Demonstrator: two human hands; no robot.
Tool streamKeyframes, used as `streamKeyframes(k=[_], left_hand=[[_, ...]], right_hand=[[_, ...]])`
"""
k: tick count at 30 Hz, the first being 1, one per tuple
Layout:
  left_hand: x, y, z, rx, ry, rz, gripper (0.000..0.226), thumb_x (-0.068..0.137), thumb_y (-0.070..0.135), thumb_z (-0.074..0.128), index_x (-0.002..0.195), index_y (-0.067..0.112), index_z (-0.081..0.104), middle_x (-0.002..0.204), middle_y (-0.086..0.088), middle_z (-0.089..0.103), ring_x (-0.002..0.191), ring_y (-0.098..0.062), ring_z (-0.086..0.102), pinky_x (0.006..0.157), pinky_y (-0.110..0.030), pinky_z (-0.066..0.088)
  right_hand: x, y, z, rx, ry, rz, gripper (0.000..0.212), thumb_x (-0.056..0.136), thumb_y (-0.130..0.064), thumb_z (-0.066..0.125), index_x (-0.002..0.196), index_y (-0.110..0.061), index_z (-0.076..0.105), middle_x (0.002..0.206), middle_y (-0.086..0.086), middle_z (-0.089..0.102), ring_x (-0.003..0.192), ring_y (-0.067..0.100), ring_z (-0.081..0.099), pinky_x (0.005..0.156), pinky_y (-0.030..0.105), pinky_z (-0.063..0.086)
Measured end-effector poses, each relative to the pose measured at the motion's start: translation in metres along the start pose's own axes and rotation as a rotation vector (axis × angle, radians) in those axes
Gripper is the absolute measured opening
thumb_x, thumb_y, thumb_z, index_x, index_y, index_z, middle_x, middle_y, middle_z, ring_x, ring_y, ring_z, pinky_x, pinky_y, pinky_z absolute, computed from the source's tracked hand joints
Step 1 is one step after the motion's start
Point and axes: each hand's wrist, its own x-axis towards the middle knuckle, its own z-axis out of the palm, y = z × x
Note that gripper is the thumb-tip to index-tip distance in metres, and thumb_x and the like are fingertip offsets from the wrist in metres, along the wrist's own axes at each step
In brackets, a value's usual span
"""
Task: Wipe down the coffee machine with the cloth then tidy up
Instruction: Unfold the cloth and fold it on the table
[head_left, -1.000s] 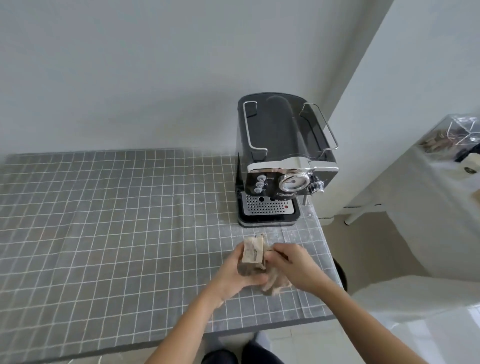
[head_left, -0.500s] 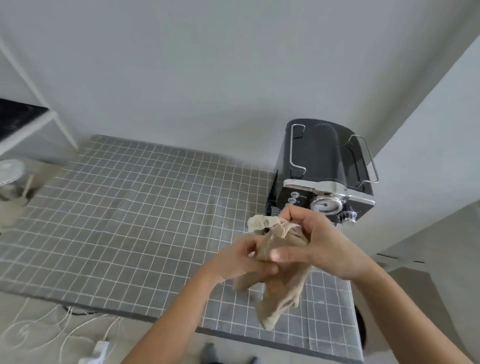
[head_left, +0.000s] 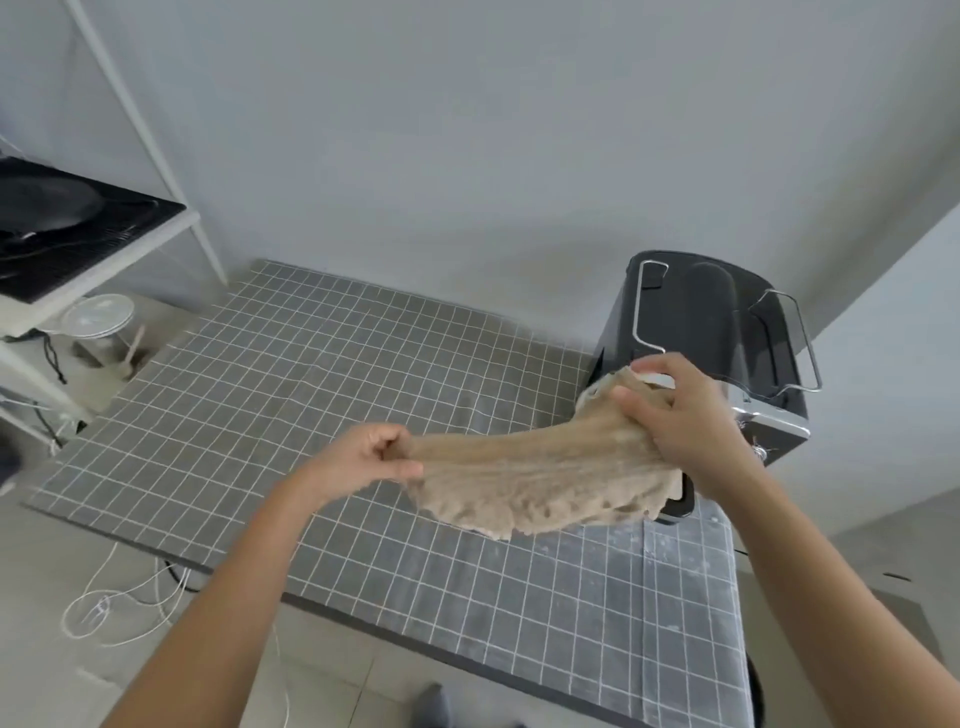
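Observation:
A beige cloth (head_left: 540, 475) hangs stretched in the air between both hands, above the table. My left hand (head_left: 366, 460) pinches its left end in a closed fist. My right hand (head_left: 685, 415) grips the bunched right end, just in front of the black and chrome coffee machine (head_left: 696, 322). The machine stands at the table's far right corner against the wall. Cloth and right hand hide most of its front panel and drip tray.
The table wears a grey cloth with a white grid (head_left: 291, 395). A white shelf unit (head_left: 98, 244) with a black tray and pan stands at the left, a lidded glass jar (head_left: 101, 325) beneath it. White cables (head_left: 124, 597) lie on the floor.
The hands have moved apart and pulled the bunched cloth out into a wide sheet. My right hand rose toward the machine. The view swung left and the shelf unit came into sight.

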Motion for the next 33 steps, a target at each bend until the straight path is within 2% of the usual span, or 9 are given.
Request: streamKeyframes(k=[4,6,8,12,17,19,22,29,33], left_hand=[[0.014,0.016,-0.044,0.085,0.153,0.092,0.014,0.077,0.013,0.075,0.073,0.018,0.063,0.068,0.004,0.062,0.066,-0.012,0.057,0.071,-0.031,0.051],[0.022,0.031,-0.068,0.123,0.249,0.148,0.011,0.076,0.012,0.076,0.077,0.015,0.065,0.073,-0.004,0.064,0.069,-0.017,0.058,0.074,-0.036,0.051],[0.029,0.047,-0.092,0.149,0.325,0.189,0.012,0.074,0.013,0.078,0.078,0.014,0.067,0.075,-0.007,0.064,0.071,-0.019,0.057,0.077,-0.039,0.051],[0.026,0.077,-0.127,0.136,0.43,0.284,0.02,0.072,0.007,0.078,0.087,0.001,0.066,0.085,-0.018,0.065,0.079,-0.021,0.058,0.086,-0.049,0.05],[-0.012,0.073,-0.136,0.162,0.552,0.318,0.017,0.075,0.008,0.076,0.089,0.003,0.067,0.087,-0.015,0.07,0.075,-0.02,0.062,0.071,-0.017,0.051],[-0.032,0.053,-0.125,0.16,0.501,0.258,0.014,0.074,0.006,0.076,0.086,0.007,0.069,0.083,-0.003,0.073,0.074,-0.008,0.066,0.071,-0.012,0.053],[-0.053,-0.007,-0.096,0.145,0.322,0.094,0.012,0.069,0.012,0.079,0.079,0.017,0.073,0.088,0.008,0.075,0.082,-0.005,0.069,0.077,-0.023,0.053],[-0.091,-0.138,-0.011,0.15,-0.075,-0.212,0.014,0.066,0.021,0.085,0.07,0.028,0.073,0.067,0.003,0.071,0.063,-0.006,0.062,0.064,-0.023,0.042],[-0.068,-0.147,-0.016,0.114,0.001,-0.213,0.013,0.072,0.014,0.082,0.074,0.023,0.073,0.071,0.0,0.072,0.067,-0.02,0.066,0.068,-0.029,0.049]], right_hand=[[0.019,-0.007,0.008,-0.182,-0.105,-0.05,0.036,0.091,-0.02,0.066,0.127,-0.02,0.06,0.044,-0.01,0.047,0.041,0.004,0.041,0.042,0.009,0.032],[0.032,-0.016,0.011,-0.384,-0.134,-0.056,0.031,0.088,-0.022,0.069,0.118,-0.015,0.068,0.07,-0.003,0.068,0.064,0.01,0.062,0.053,0.007,0.037],[0.043,-0.026,0.015,-0.455,-0.144,-0.024,0.02,0.086,-0.023,0.072,0.102,-0.011,0.074,0.092,0.004,0.072,0.085,0.018,0.066,0.065,0.016,0.045],[0.046,-0.05,0.026,-0.465,0.006,-0.148,0.008,0.085,-0.013,0.071,0.09,-0.009,0.068,0.088,0.007,0.064,0.084,0.024,0.061,0.071,0.03,0.044],[0.033,-0.052,0.039,-0.366,0.136,-0.434,0.01,0.081,-0.007,0.072,0.082,-0.005,0.063,0.112,0.008,0.061,0.096,0.025,0.056,0.084,0.027,0.039],[0.021,-0.032,0.048,-0.361,0.029,-0.513,0.012,0.084,-0.002,0.069,0.081,-0.006,0.058,0.093,0.005,0.069,0.084,0.022,0.063,0.075,0.031,0.053],[-0.007,0.019,0.069,-0.355,-0.164,-0.419,0.018,0.087,-0.008,0.069,0.084,-0.013,0.053,0.075,-0.001,0.065,0.063,0.015,0.061,0.057,0.031,0.053],[-0.073,0.132,0.122,-0.445,-0.718,-0.015,0.015,0.088,-0.02,0.068,0.103,-0.024,0.068,0.098,-0.013,0.069,0.095,0.003,0.063,0.087,0.015,0.047],[-0.054,0.142,0.132,-0.401,-0.678,0.059,0.016,0.09,-0.019,0.064,0.088,-0.035,0.064,0.084,-0.016,0.066,0.083,0.007,0.063,0.076,0.019,0.046]])
